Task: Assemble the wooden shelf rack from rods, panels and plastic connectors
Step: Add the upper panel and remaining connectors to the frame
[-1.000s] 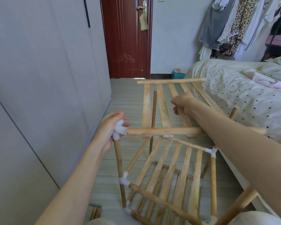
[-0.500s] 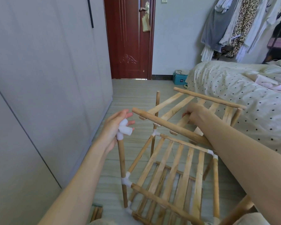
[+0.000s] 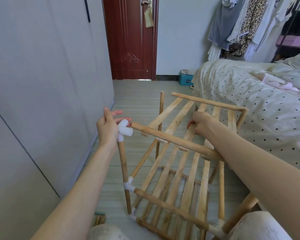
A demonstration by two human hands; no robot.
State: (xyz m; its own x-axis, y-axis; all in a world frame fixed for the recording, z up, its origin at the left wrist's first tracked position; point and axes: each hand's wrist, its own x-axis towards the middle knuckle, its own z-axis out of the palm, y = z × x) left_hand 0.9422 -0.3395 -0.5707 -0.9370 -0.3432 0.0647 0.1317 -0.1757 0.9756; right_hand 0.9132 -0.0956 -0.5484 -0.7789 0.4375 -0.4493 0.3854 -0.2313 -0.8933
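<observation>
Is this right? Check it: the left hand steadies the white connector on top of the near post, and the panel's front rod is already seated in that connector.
Not quite. In the head view the left hand does steady the white connector atop the near post, but the panel's front rod is not seated: its tip sits just at the socket, still outside.

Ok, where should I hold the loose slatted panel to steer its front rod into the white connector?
Grip a middle slat of the slatted panel from above, where the right hand is now. That likely lets you swing the front rod, whose tip is beside the white connector that the left hand steadies.
</observation>
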